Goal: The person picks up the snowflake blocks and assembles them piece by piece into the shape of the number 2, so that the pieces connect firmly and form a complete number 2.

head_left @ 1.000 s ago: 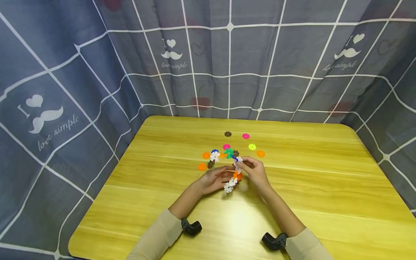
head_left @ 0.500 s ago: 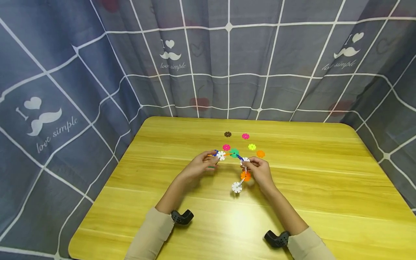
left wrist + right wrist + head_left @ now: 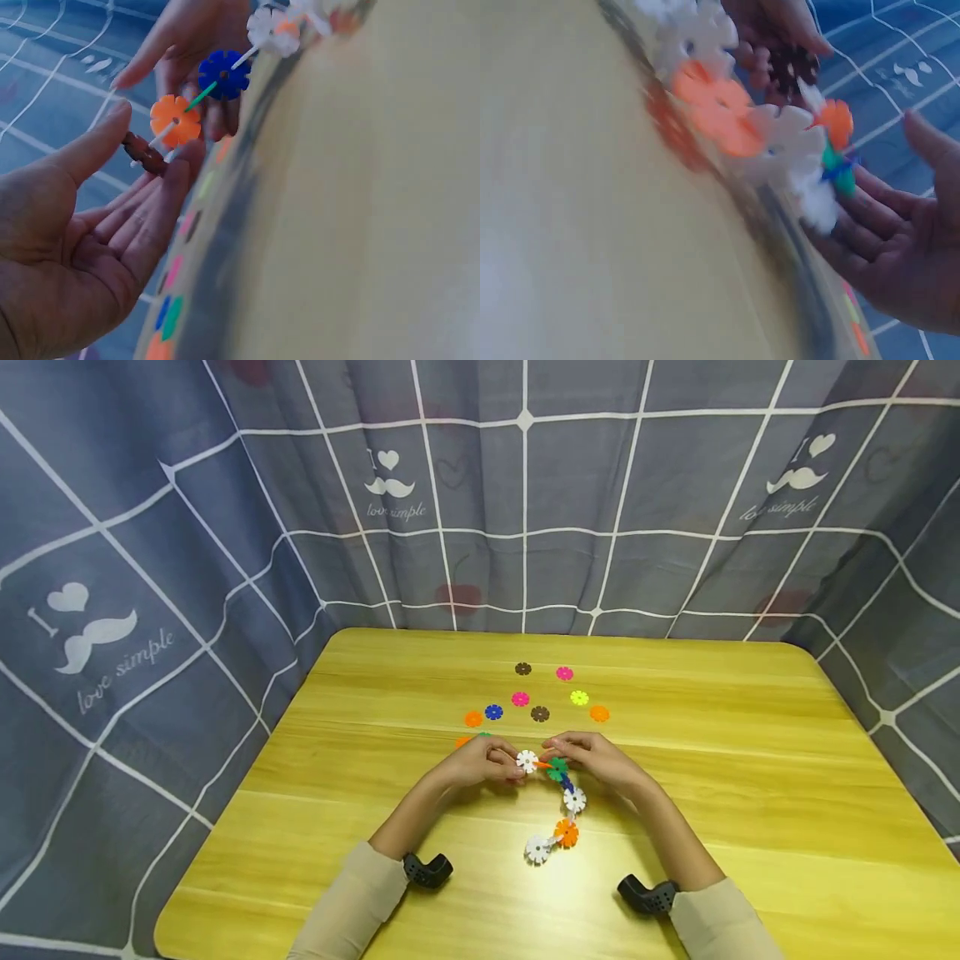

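Observation:
A curved chain of slotted, flower-shaped plastic discs runs between and below the hands in the head view. It includes a white disc (image 3: 527, 762), a green disc (image 3: 557, 769), another white disc (image 3: 575, 799) and an orange disc (image 3: 566, 833). My left hand (image 3: 476, 762) holds the chain's far end; in the left wrist view a brown disc (image 3: 145, 154) sits between its thumb and fingers. My right hand (image 3: 600, 760) is beside the green disc, fingers extended. The right wrist view shows its thumb spread away and its fingers alongside the chain.
Loose discs lie farther back on the wooden table (image 3: 712, 760): a blue disc (image 3: 493, 712), a pink disc (image 3: 521, 699), a yellow disc (image 3: 579, 697), an orange disc (image 3: 599, 714) and several others. A grey curtain (image 3: 570, 493) hangs behind the table.
The left hand has moved to the chain's far end and gripped it. The right hand has let go of a white disc. The chain has come nearer the person.

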`<state>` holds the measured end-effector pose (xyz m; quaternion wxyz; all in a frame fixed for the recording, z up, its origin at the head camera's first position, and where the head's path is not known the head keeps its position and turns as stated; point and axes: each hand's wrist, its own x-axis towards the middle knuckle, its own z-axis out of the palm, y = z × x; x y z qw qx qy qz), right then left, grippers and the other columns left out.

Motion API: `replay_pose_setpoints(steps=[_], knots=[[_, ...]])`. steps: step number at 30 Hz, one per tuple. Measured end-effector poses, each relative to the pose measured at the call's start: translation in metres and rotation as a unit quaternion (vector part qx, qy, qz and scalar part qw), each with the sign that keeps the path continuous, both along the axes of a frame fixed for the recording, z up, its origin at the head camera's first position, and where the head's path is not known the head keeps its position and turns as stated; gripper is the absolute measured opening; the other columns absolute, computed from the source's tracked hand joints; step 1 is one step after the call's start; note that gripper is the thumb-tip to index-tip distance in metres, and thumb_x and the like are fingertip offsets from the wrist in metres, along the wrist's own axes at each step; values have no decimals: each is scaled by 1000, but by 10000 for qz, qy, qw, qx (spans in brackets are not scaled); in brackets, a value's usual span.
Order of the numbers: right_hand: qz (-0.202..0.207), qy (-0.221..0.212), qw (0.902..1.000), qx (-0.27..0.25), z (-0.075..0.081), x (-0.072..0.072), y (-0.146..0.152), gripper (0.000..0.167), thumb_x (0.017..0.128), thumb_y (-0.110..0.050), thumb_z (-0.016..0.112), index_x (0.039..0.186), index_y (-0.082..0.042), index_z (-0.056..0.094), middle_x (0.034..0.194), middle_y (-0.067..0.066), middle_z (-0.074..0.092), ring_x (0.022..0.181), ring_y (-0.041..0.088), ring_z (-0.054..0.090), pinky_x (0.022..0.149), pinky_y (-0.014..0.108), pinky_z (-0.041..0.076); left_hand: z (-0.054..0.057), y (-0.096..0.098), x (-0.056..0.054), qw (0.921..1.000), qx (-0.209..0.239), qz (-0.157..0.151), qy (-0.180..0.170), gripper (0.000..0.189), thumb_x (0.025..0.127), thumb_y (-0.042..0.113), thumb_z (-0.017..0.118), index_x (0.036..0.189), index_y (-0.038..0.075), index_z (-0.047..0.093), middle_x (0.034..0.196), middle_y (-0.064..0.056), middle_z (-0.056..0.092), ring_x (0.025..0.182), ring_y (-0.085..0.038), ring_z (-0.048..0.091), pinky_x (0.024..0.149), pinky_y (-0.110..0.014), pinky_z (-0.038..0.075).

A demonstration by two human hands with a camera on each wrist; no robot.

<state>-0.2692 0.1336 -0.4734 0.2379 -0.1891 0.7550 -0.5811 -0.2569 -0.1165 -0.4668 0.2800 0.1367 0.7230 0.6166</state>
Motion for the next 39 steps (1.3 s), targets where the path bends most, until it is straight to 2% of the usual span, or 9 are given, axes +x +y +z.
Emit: replay_pose_setpoints(steps=[5,9,12,15,18,28,33,36,39], knots=[[-46,-103,9997,223,-4,3,-8,29,92,-26,58,107,-1,66,102,9,66,91,19,60,81,33,48,-8,12,5,9984,-161,135,525,31,79,12,74,100,-2,57,87,-12,66,80,-26,66,72,-34,54],[-337,-101,9994,33,-9,4,-9,25,91,-18,59,102,3,66,97,12,66,84,20,60,75,32,49,-17,15,4,9877,-299,97,1531,19,78,8,74,92,0,64,89,-8,65,80,-17,66,72,-28,53],[-523,-65,9986,-27,-13,3,-11,24,90,-17,61,100,4,67,93,11,67,82,20,61,74,32,50,-22,14,3,9647,-446,12,2596,9,80,5,71,87,1,67,86,-8,67,75,-12,66,67,-25,54],[-701,-38,9975,-45,-15,2,-13,21,89,-16,62,96,2,68,88,10,68,79,19,62,72,30,50,-25,14,4,9233,-814,80,3752,5,82,6,69,83,1,69,82,-6,69,72,-8,64,65,-19,52],[-793,22,9968,-92,-16,2,-15,18,88,-15,63,93,2,68,85,9,68,77,19,62,71,29,50,-27,16,7,8926,-1049,226,4380,6,83,6,69,81,1,70,81,-5,69,71,-8,64,64,-15,50],[-1393,55,9895,-368,-12,5,-25,19,88,-14,64,93,4,66,87,10,68,78,16,61,73,25,50,-38,24,11,8510,-811,1166,5056,5,82,4,69,78,2,69,77,-6,69,68,-12,64,62,-12,49],[-1530,132,9876,-339,-13,4,-22,22,89,-17,62,97,3,66,95,11,67,91,19,60,85,31,47,-35,28,7,8533,-820,1201,5007,6,84,7,68,83,2,69,80,-6,69,70,-12,65,64,-13,49],[-1574,221,9872,-141,-17,3,-22,23,90,-19,61,99,1,67,99,10,67,94,20,60,85,32,47,-32,22,3,8722,-1087,934,4677,10,83,13,69,89,4,70,84,-4,69,71,-8,64,63,-13,49],[-1637,328,9860,-23,-24,0,-21,25,90,-23,61,101,-2,68,103,8,66,98,20,59,86,31,47,-31,11,0,9010,-1159,795,4104,18,82,17,71,96,6,69,87,-2,69,72,-6,63,64,-15,50]])
